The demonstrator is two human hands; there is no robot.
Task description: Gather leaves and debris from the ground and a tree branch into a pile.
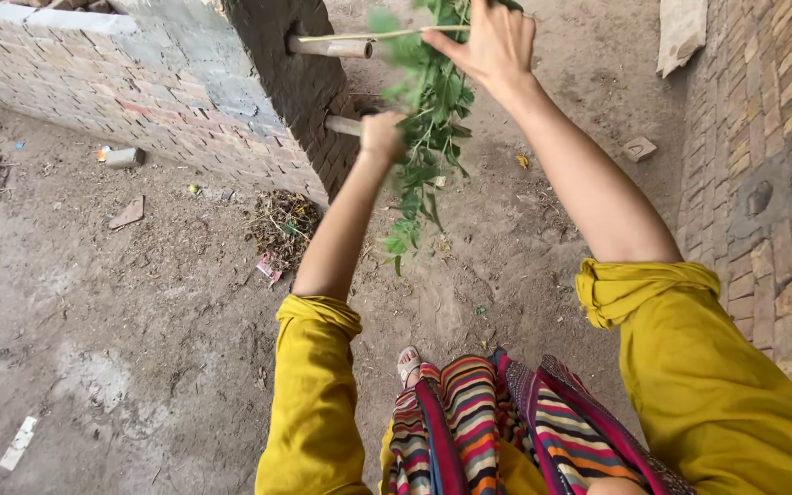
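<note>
Head view: leafy branch (pixel 428 110) hangs vertically (tip down) between right hand (pixel 492 46) and left hand (pixel 382 137).

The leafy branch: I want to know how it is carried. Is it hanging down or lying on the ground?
Hanging down. The leafy branch dangles in the air; the right hand grips its thin stem up high, the left hand holds it lower.

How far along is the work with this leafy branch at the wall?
Done: the branch is off the ground and raised beside the wall. In hand: the right hand pinches its thin stem up high, while the left hand grips lower among the leaves. Left: the leaves remain on the stem; none are gathered anywhere in view.
</note>
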